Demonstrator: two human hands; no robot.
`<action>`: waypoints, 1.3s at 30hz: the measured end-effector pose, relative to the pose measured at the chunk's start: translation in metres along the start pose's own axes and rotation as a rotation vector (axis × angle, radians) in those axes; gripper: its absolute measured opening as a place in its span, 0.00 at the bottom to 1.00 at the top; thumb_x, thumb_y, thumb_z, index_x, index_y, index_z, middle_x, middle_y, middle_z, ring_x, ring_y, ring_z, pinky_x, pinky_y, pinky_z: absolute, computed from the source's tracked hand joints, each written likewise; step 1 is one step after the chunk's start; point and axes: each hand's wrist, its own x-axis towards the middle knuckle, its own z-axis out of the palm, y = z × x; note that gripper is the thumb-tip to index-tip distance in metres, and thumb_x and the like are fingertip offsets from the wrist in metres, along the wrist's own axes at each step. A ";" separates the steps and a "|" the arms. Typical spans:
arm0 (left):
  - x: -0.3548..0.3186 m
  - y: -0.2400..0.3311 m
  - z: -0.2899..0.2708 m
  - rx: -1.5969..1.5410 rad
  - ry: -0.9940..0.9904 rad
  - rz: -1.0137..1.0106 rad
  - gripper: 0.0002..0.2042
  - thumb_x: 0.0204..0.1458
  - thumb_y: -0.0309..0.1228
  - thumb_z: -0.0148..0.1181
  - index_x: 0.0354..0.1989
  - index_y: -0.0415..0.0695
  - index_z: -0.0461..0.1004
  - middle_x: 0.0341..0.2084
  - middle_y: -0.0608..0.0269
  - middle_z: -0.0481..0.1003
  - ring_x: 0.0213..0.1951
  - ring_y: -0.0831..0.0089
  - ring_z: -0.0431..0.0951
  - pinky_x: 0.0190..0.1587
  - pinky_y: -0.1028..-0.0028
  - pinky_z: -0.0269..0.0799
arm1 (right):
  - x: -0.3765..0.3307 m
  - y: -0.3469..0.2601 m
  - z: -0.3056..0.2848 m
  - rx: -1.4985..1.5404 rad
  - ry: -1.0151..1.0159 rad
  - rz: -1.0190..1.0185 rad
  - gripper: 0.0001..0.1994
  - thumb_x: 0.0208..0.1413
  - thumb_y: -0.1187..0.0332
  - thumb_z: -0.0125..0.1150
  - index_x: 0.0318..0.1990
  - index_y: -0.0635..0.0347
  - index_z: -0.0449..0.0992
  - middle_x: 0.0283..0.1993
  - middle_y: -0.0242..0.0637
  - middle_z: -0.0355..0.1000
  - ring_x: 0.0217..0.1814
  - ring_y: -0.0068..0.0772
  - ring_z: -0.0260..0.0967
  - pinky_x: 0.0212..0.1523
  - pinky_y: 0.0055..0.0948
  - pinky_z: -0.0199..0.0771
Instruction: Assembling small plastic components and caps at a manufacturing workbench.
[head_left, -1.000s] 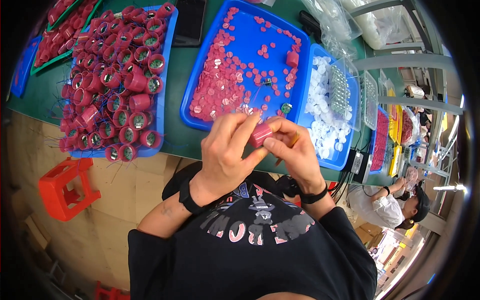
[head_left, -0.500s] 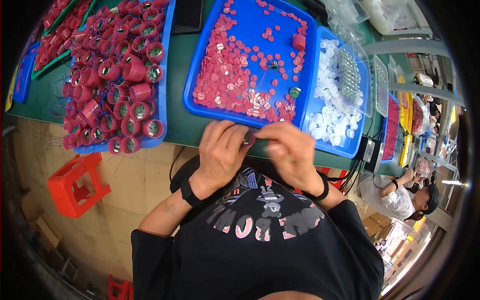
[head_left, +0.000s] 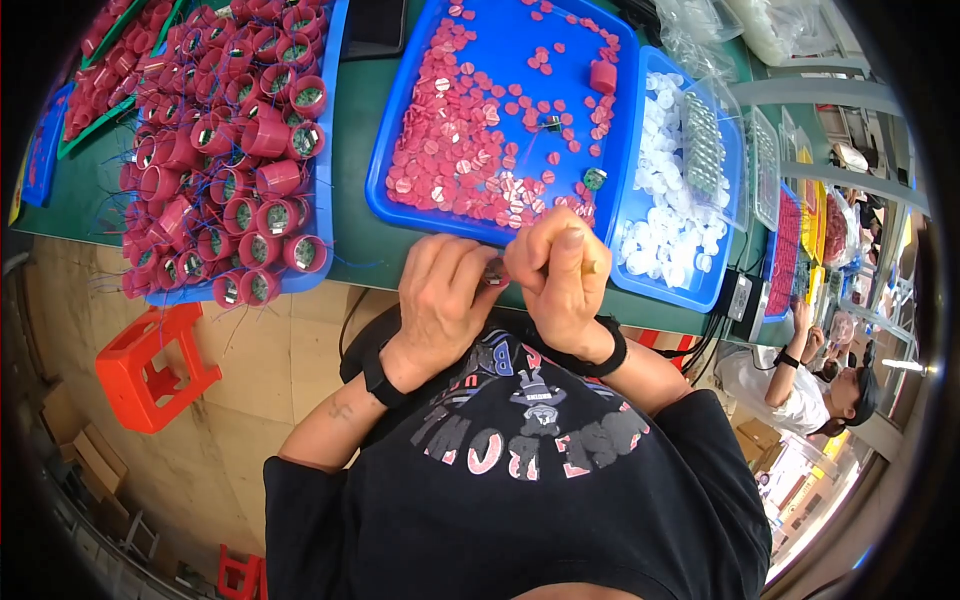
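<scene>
At the table's near edge my left hand (head_left: 440, 295) is closed round a small red plastic cup (head_left: 494, 272), mostly hidden by the fingers, with something dark and pale inside. My right hand (head_left: 562, 285) is curled into a fist right beside it, thumb on top. A small yellowish tip (head_left: 591, 267) pokes out of that fist; the rest of what it grips is hidden. Just beyond my hands lies a blue tray (head_left: 378, 190) of round red discs (head_left: 440, 165), with a red cup (head_left: 603, 76) and a small green circuit board (head_left: 595, 179) among them.
On the left a blue tray (head_left: 325, 190) is heaped with wired red cups (head_left: 265, 140) holding circuit boards. A blue bin (head_left: 690, 297) of white translucent pieces (head_left: 665, 215) stands on the right. A red stool (head_left: 155, 370) is on the floor. Another person (head_left: 790, 390) sits far right.
My right hand has turned from fingers reaching at the cup to an upright fist beside it. My left hand keeps its hold. The other person's arm has risen.
</scene>
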 end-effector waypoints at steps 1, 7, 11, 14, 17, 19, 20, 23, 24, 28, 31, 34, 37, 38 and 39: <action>0.000 -0.001 0.000 -0.005 0.001 0.008 0.18 0.29 0.22 0.68 0.34 0.39 0.73 0.32 0.57 0.73 0.39 0.56 0.72 0.41 0.62 0.68 | 0.000 0.000 0.000 -0.073 -0.032 0.000 0.20 0.67 0.58 0.39 0.25 0.62 0.62 0.17 0.29 0.59 0.17 0.15 0.50 0.19 0.19 0.49; 0.000 -0.002 0.001 -0.001 0.029 0.034 0.16 0.31 0.22 0.66 0.33 0.39 0.72 0.31 0.57 0.73 0.37 0.56 0.72 0.41 0.62 0.67 | 0.000 0.009 0.009 -0.496 -0.177 -0.277 0.24 0.66 0.56 0.42 0.19 0.63 0.61 0.16 0.30 0.62 0.15 0.20 0.57 0.16 0.23 0.53; 0.003 0.000 -0.002 -0.032 0.000 0.024 0.16 0.32 0.23 0.67 0.34 0.40 0.73 0.31 0.58 0.73 0.36 0.57 0.72 0.40 0.62 0.67 | -0.001 0.010 0.008 -0.277 -0.068 -0.120 0.20 0.64 0.60 0.43 0.21 0.61 0.62 0.16 0.31 0.56 0.14 0.25 0.53 0.16 0.26 0.50; 0.005 0.001 -0.004 -0.033 -0.043 0.032 0.18 0.31 0.25 0.71 0.34 0.38 0.72 0.32 0.55 0.74 0.38 0.54 0.73 0.42 0.61 0.68 | 0.005 0.007 0.003 0.068 0.075 -0.015 0.21 0.66 0.55 0.41 0.21 0.55 0.57 0.14 0.25 0.47 0.14 0.17 0.41 0.16 0.23 0.42; -0.002 0.001 -0.006 -0.080 -0.007 -0.008 0.20 0.30 0.25 0.73 0.34 0.38 0.72 0.34 0.54 0.74 0.40 0.52 0.73 0.44 0.60 0.69 | 0.018 -0.027 -0.014 0.419 0.152 0.066 0.20 0.67 0.55 0.39 0.22 0.53 0.55 0.13 0.24 0.48 0.13 0.17 0.40 0.15 0.22 0.42; -0.006 0.001 -0.008 -0.088 0.044 0.006 0.18 0.31 0.25 0.72 0.33 0.38 0.72 0.35 0.55 0.73 0.40 0.53 0.73 0.45 0.60 0.70 | 0.030 -0.047 -0.031 0.324 0.198 -0.006 0.20 0.67 0.55 0.37 0.23 0.53 0.56 0.14 0.22 0.46 0.14 0.15 0.38 0.16 0.22 0.41; -0.010 -0.002 -0.007 -0.031 0.059 0.147 0.18 0.31 0.24 0.72 0.32 0.39 0.72 0.35 0.55 0.73 0.40 0.54 0.73 0.45 0.60 0.70 | 0.035 -0.052 -0.041 0.321 0.198 -0.016 0.20 0.67 0.55 0.37 0.23 0.53 0.56 0.14 0.22 0.46 0.14 0.15 0.38 0.16 0.22 0.41; -0.003 -0.001 -0.010 0.074 0.011 0.406 0.13 0.33 0.23 0.68 0.31 0.40 0.74 0.35 0.57 0.73 0.41 0.59 0.73 0.44 0.61 0.72 | 0.046 -0.059 -0.059 -0.106 0.187 -0.003 0.15 0.65 0.63 0.45 0.26 0.58 0.65 0.14 0.25 0.54 0.13 0.20 0.48 0.16 0.22 0.48; -0.001 0.000 -0.010 0.134 -0.057 0.434 0.12 0.35 0.23 0.65 0.31 0.40 0.74 0.34 0.58 0.73 0.41 0.60 0.73 0.44 0.62 0.72 | 0.048 -0.053 -0.058 -0.487 0.123 0.019 0.12 0.63 0.66 0.49 0.27 0.60 0.68 0.15 0.29 0.59 0.15 0.22 0.52 0.17 0.24 0.52; 0.008 0.004 -0.013 0.175 -0.149 0.398 0.12 0.39 0.23 0.58 0.36 0.39 0.75 0.32 0.59 0.74 0.41 0.62 0.73 0.43 0.62 0.72 | 0.049 -0.036 -0.059 -1.092 -0.114 0.007 0.03 0.51 0.74 0.58 0.29 0.64 0.72 0.24 0.45 0.70 0.24 0.40 0.69 0.25 0.38 0.65; 0.009 0.004 -0.018 0.073 -0.122 0.314 0.15 0.40 0.19 0.58 0.39 0.38 0.74 0.33 0.56 0.74 0.39 0.59 0.74 0.44 0.62 0.72 | 0.047 -0.030 -0.055 -1.241 -0.239 -0.026 0.03 0.46 0.74 0.60 0.29 0.63 0.73 0.29 0.48 0.72 0.31 0.51 0.71 0.30 0.43 0.68; 0.014 0.010 -0.030 -0.374 -0.026 -0.079 0.17 0.45 0.18 0.59 0.46 0.38 0.72 0.34 0.53 0.73 0.36 0.58 0.75 0.41 0.67 0.71 | 0.045 -0.024 -0.052 -1.371 -0.290 0.000 0.05 0.45 0.73 0.63 0.30 0.62 0.74 0.29 0.45 0.72 0.31 0.50 0.70 0.31 0.42 0.68; 0.014 0.007 -0.035 -0.929 -0.045 -0.453 0.11 0.55 0.21 0.54 0.47 0.35 0.71 0.39 0.58 0.74 0.39 0.68 0.76 0.45 0.70 0.72 | 0.043 -0.015 -0.050 -1.494 -0.275 0.025 0.05 0.45 0.73 0.63 0.29 0.61 0.74 0.29 0.45 0.72 0.30 0.49 0.70 0.31 0.42 0.68; 0.017 0.009 -0.042 -1.103 -0.090 -0.571 0.11 0.58 0.22 0.50 0.48 0.35 0.70 0.40 0.60 0.73 0.41 0.70 0.76 0.47 0.71 0.73 | 0.042 -0.014 -0.050 -1.495 -0.277 0.025 0.05 0.45 0.73 0.63 0.29 0.61 0.74 0.29 0.45 0.72 0.30 0.49 0.70 0.31 0.42 0.68; 0.020 0.007 -0.044 -1.100 -0.086 -0.571 0.11 0.58 0.22 0.50 0.48 0.35 0.70 0.40 0.60 0.73 0.41 0.70 0.76 0.47 0.71 0.73 | 0.042 -0.012 -0.050 -1.504 -0.281 0.027 0.05 0.45 0.73 0.63 0.29 0.61 0.74 0.28 0.44 0.72 0.30 0.50 0.70 0.31 0.41 0.68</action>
